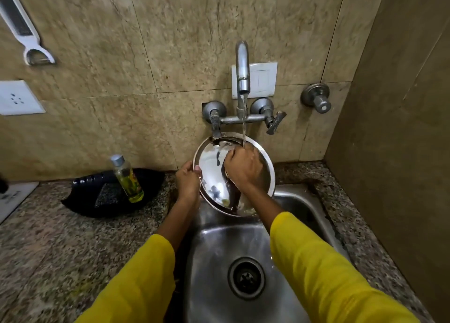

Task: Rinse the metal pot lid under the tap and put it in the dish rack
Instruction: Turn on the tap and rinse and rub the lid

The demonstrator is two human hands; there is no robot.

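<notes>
The round shiny metal pot lid [212, 176] is held tilted over the back of the steel sink [214, 249], its inner face toward me. My left hand [188, 181] grips the lid's left rim. My right hand [241, 168] lies on the lid's face with its fingers curled, right under the stream. Water runs from the wall tap [242, 69] onto my right hand and the lid's upper part. No dish rack is in view.
A black tray [97, 196] with a scrubber pad and a bottle of yellow-green liquid [126, 179] sits on the granite counter to the left. Tap handles [274, 122] and a separate valve [316, 98] stick out of the wall. A side wall stands close on the right.
</notes>
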